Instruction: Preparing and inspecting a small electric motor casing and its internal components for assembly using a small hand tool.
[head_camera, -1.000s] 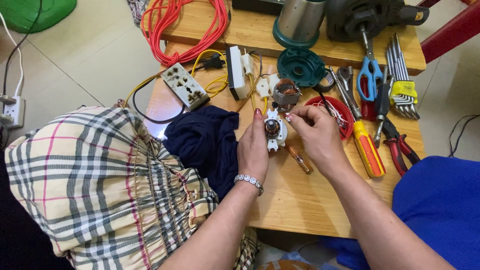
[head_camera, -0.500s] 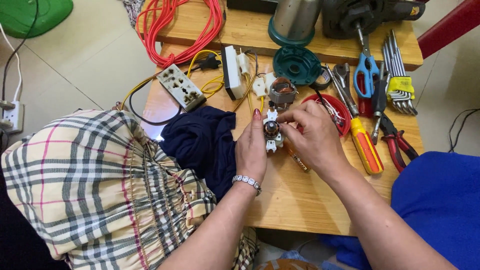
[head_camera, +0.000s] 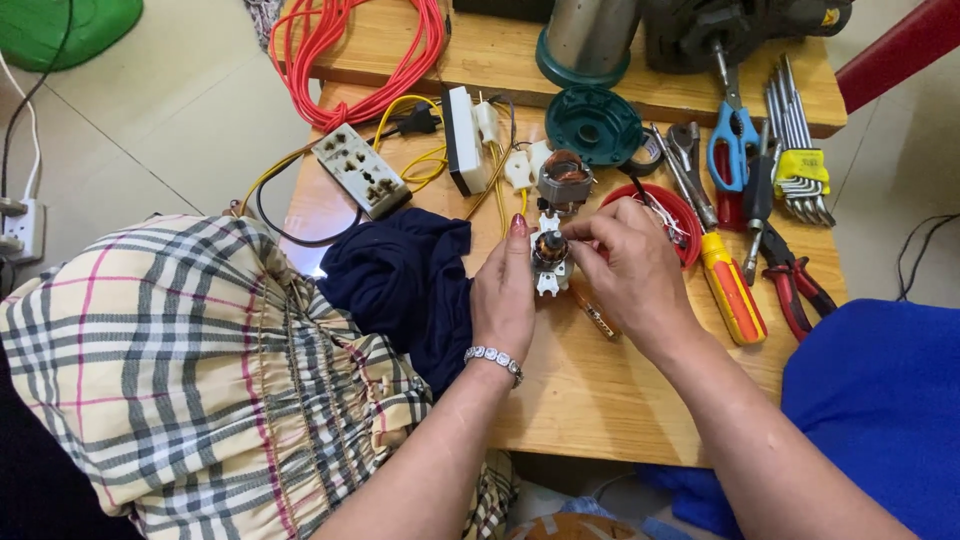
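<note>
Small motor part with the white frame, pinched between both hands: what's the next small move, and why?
Probably keep the left hand steady on the small motor part while the right hand works its fingertips along the top edge. Both hands already pinch it just above the wooden table, and the screwdriver lies beside the right hand if a tool is needed.

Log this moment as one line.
left hand: holds small motor part | right hand: pinches its top | wooden table

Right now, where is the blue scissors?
In the head view, the blue-handled scissors lie at the far right of the wooden table, between the teal round cap and the set of hex keys.
</note>
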